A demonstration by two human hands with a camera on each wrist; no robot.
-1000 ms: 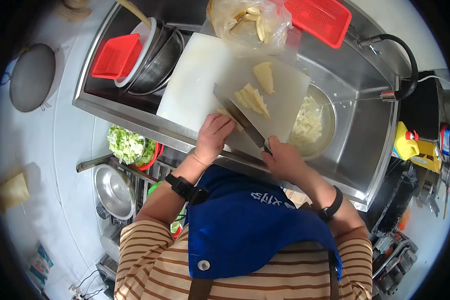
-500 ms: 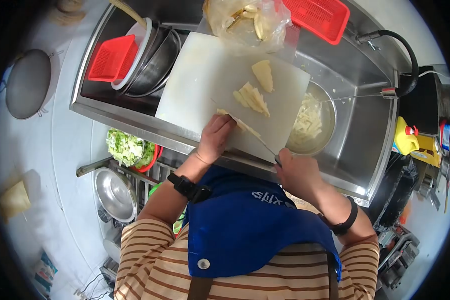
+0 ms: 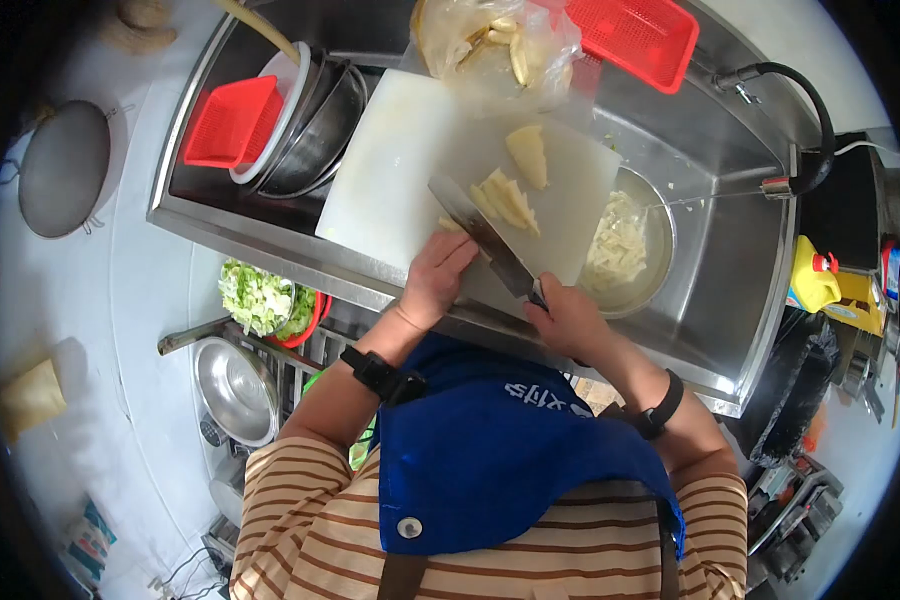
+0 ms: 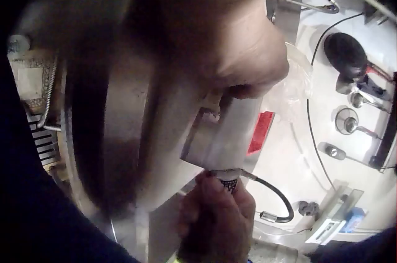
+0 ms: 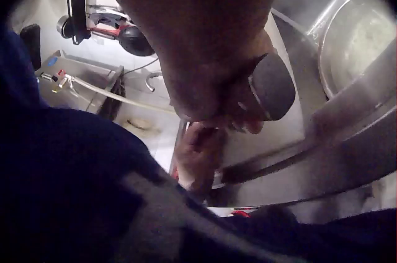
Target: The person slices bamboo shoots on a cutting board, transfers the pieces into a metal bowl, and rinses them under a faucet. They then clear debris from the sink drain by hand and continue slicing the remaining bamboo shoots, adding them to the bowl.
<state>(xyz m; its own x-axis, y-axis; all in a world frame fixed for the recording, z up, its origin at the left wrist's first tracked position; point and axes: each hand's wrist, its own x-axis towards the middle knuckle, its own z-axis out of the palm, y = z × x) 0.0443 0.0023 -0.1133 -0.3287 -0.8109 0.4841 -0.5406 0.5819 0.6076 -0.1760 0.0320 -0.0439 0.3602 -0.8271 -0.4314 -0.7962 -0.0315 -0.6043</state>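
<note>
My right hand (image 3: 571, 321) grips the handle of a broad knife (image 3: 490, 241), whose blade lies aslant over the white cutting board (image 3: 370, 170). Against the blade's left side, my left hand (image 3: 437, 274) holds a pale yellow piece (image 3: 451, 224) with bent fingers, mostly covering it. Cut pale yellow slices (image 3: 508, 203) and a larger wedge (image 3: 527, 155) lie right of the blade. The left wrist view shows the blade (image 4: 214, 139) between both hands; in the right wrist view the dark handle end (image 5: 272, 87) sticks out of the right hand.
A metal bowl (image 3: 659, 270) with pale strips in water stands in the sink (image 3: 722, 250), right of the board. Behind the board are a plastic bag (image 3: 445, 40) and a red basket (image 3: 635, 38). Stacked bowls (image 3: 315, 150) stand at the left.
Against half a second ago, the right hand has moved slightly left and up, and the blade's broad side has turned into view. The left hand's fingers have shifted a little; the slices lie as before.
</note>
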